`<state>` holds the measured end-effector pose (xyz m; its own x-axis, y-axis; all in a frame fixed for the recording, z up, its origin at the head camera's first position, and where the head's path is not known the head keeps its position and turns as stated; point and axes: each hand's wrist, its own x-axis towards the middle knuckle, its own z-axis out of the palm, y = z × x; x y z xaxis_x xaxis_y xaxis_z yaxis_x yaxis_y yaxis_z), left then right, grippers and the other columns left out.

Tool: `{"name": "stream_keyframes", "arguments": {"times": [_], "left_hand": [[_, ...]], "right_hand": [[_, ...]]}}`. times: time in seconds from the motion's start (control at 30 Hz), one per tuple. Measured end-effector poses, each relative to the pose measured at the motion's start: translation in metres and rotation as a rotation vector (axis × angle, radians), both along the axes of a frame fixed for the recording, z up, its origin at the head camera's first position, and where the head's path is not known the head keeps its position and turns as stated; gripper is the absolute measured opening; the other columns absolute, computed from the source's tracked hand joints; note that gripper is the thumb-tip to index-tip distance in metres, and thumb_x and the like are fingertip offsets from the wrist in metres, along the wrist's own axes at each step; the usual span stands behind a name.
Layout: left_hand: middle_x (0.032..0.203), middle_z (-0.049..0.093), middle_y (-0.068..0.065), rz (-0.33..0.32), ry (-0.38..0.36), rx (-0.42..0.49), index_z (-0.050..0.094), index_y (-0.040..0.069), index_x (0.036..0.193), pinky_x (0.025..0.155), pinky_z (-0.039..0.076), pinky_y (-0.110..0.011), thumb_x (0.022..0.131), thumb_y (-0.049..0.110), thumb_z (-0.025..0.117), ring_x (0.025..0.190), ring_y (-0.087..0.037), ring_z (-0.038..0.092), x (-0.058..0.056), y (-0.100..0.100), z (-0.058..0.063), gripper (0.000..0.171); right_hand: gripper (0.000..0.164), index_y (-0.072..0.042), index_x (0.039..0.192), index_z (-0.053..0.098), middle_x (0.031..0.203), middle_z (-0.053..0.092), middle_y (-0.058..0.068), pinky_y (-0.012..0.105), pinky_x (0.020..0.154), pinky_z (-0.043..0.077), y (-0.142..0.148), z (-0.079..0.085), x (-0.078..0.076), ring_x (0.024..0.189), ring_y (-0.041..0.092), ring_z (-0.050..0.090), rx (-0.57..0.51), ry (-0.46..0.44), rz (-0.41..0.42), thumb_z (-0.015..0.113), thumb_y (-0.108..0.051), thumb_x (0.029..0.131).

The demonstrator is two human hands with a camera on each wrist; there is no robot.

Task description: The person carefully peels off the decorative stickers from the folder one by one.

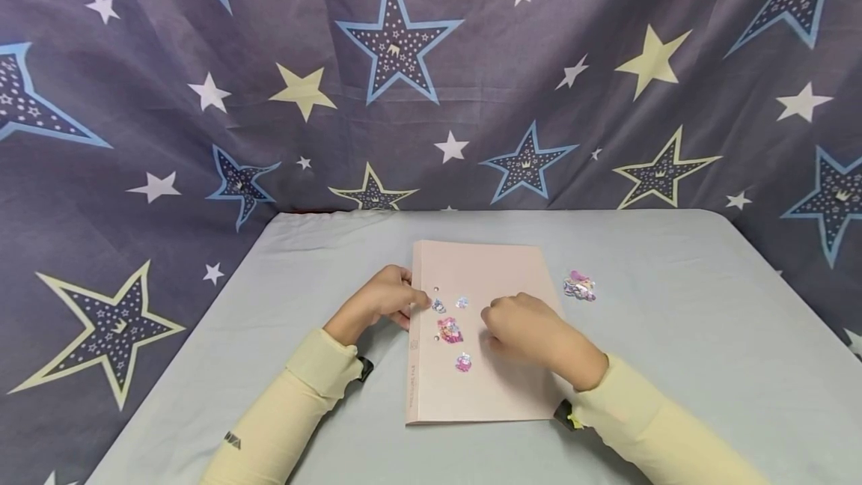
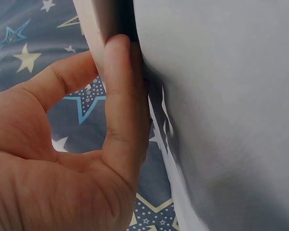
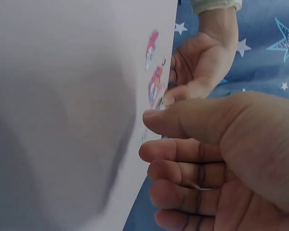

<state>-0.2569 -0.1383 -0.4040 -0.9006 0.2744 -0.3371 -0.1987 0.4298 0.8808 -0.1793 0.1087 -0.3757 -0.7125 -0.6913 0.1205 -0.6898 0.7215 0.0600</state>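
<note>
A pale pink file folder [image 1: 498, 268] lies on the table, its spine to the left. My left hand [image 1: 387, 296] grips the spine edge, thumb on top and other fingers at the side; the left wrist view shows the folder edge [image 2: 94, 29] between them. Several shiny stickers lie on the cover near the spine: a large pink one [image 1: 450, 330], a bluish one [image 1: 438, 306] beside my left thumb, a small pale one [image 1: 462, 303] and a purple-pink one [image 1: 463, 362]. Above the cover, my right hand [image 1: 528, 328] has loosely bent fingers; nothing shows between thumb and forefinger [image 3: 159, 150].
A small pile of shiny pink and silver stickers [image 1: 579, 286] lies on the table right of the folder. Pale grey cloth [image 1: 646, 245] covers the table. A dark star-patterned curtain [image 1: 431, 126] hangs behind and along the sides.
</note>
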Motion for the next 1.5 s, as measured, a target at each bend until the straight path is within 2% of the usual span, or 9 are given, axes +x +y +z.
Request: {"name": "stream_keyframes", "arguments": {"times": [0.4, 0.73, 1.03, 1.37, 1.5], "left_hand": [[0.082, 0.068, -0.019, -0.004, 0.006, 0.009, 0.054, -0.005, 0.104, 0.052, 0.06, -0.038, 0.077, 0.007, 0.072, 0.059, -0.026, 0.067, 0.001, 0.001, 0.002, 0.034], [0.081, 0.067, -0.019, -0.001, 0.01, 0.003, 0.055, -0.005, 0.103, 0.052, 0.06, -0.038, 0.077, 0.008, 0.072, 0.058, -0.026, 0.067, 0.002, 0.0, 0.002, 0.033], [0.079, 0.067, -0.017, 0.006, 0.017, -0.022, 0.055, -0.004, 0.101, 0.051, 0.059, -0.037, 0.076, 0.009, 0.073, 0.054, -0.023, 0.064, 0.002, 0.0, 0.002, 0.033], [0.079, 0.066, -0.017, 0.013, 0.021, -0.032, 0.056, -0.004, 0.1, 0.051, 0.059, -0.037, 0.077, 0.009, 0.073, 0.055, -0.024, 0.065, 0.002, 0.0, 0.0, 0.031], [0.079, 0.066, -0.018, 0.014, 0.026, -0.031, 0.056, -0.003, 0.1, 0.05, 0.059, -0.037, 0.077, 0.009, 0.073, 0.055, -0.024, 0.065, 0.002, 0.0, 0.0, 0.031]], "right_hand": [[0.016, -0.014, 0.07, 0.059, 0.065, 0.054, -0.004, 0.028, 0.054, 0.049, -0.013, -0.007, 0.013, 0.054, 0.01, 0.044, -0.009, -0.008, 0.057, 0.071, -0.019, 0.079], [0.018, -0.015, 0.073, 0.062, 0.066, 0.054, -0.006, 0.029, 0.062, 0.051, -0.021, -0.011, 0.019, 0.056, 0.009, 0.044, -0.002, 0.001, 0.102, 0.071, -0.029, 0.08], [0.025, -0.012, 0.081, 0.067, 0.071, 0.059, -0.002, 0.028, 0.06, 0.046, -0.027, -0.014, 0.025, 0.061, 0.013, 0.052, 0.068, 0.074, 0.098, 0.072, -0.037, 0.081], [0.017, -0.012, 0.081, 0.067, 0.072, 0.061, -0.001, 0.025, 0.054, 0.041, -0.033, -0.015, 0.032, 0.062, 0.014, 0.053, 0.103, 0.146, 0.139, 0.067, -0.029, 0.085], [0.01, -0.013, 0.078, 0.067, 0.073, 0.062, -0.002, 0.025, 0.053, 0.04, -0.035, -0.017, 0.035, 0.061, 0.014, 0.053, 0.125, 0.192, 0.159, 0.066, -0.022, 0.084]]}}
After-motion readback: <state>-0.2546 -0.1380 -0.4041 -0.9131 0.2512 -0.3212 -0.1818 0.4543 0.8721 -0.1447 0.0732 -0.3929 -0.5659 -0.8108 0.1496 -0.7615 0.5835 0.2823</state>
